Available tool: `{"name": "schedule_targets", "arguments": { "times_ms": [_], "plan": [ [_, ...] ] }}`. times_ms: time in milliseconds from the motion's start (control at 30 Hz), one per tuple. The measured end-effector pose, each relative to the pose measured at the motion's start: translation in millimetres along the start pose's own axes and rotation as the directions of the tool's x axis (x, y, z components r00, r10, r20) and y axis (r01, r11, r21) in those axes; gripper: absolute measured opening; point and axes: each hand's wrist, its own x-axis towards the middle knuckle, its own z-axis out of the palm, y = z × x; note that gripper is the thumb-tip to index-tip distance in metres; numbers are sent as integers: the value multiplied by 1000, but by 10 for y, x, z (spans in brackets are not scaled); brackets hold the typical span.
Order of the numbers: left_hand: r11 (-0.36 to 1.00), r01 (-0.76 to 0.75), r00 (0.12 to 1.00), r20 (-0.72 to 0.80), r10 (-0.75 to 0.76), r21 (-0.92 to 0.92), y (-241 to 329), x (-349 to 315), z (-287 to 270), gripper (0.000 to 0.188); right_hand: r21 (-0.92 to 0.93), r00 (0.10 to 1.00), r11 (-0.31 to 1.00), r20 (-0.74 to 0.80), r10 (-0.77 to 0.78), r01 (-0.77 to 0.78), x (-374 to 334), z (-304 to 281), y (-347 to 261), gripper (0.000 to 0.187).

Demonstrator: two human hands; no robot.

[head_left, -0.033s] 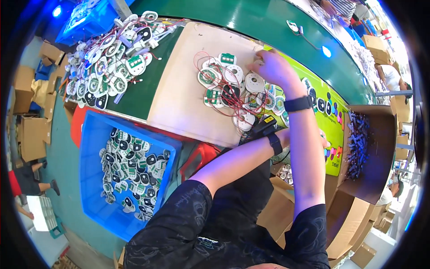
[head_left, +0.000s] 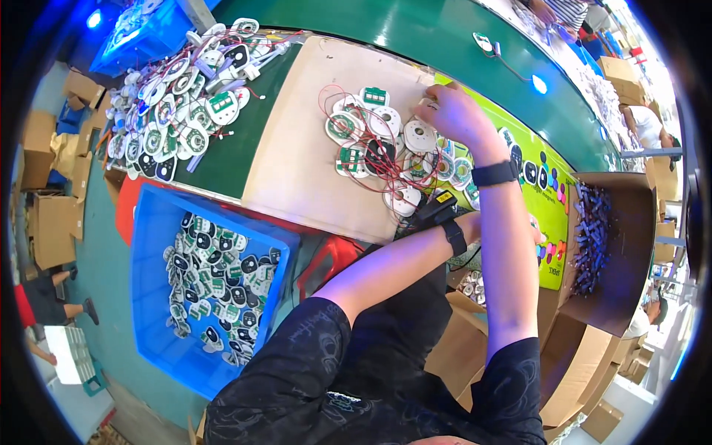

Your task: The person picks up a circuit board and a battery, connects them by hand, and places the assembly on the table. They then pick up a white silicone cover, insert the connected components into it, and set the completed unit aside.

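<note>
My right hand (head_left: 454, 113) reaches over the far right of a loose pile of round white parts with green circuit boards (head_left: 383, 123) and thin red wires (head_left: 393, 172). Its fingers are bent and drawn together; whatever they hold is hidden. Just below the fingers lies a white disc (head_left: 420, 136) with small holes. My left forearm passes beneath the right one, so most of my left hand (head_left: 535, 231) is covered and only a bit of it shows past the right forearm. Close to my left wristband is a small black device (head_left: 434, 211) with a yellow label.
A large heap of similar wired parts (head_left: 178, 111) covers the green table's left. Below it stands a blue bin (head_left: 156, 297) of black-and-white pieces. A bright green printed mat (head_left: 552, 252) lies on the right, beside a cardboard box (head_left: 630, 252) of dark blue bits. Other people are around.
</note>
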Motion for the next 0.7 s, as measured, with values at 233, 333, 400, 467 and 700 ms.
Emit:
{"name": "schedule_targets", "arguments": {
  "times_ms": [233,333,400,467,700],
  "plan": [
    [951,124,992,-53,-113,282,130,-31,98,35,-35,976,999,-215,-44,38,-216,61,-448,36],
    [944,171,983,-113,-145,280,171,-16,100,35,-20,985,999,-170,-40,37,-235,127,-548,31],
    [953,184,980,-115,-160,241,165,-20,125,35,173,974,979,-217,-67,106,-240,-21,-448,31],
    [948,171,985,-12,-174,267,128,60,36,43,405,904,870,-417,-98,281,-281,-149,-455,32],
    [1000,15,995,-98,-14,13,15,-22,-59,40,527,679,657,-733,32,538,-551,-837,-645,24]
  ]
}}
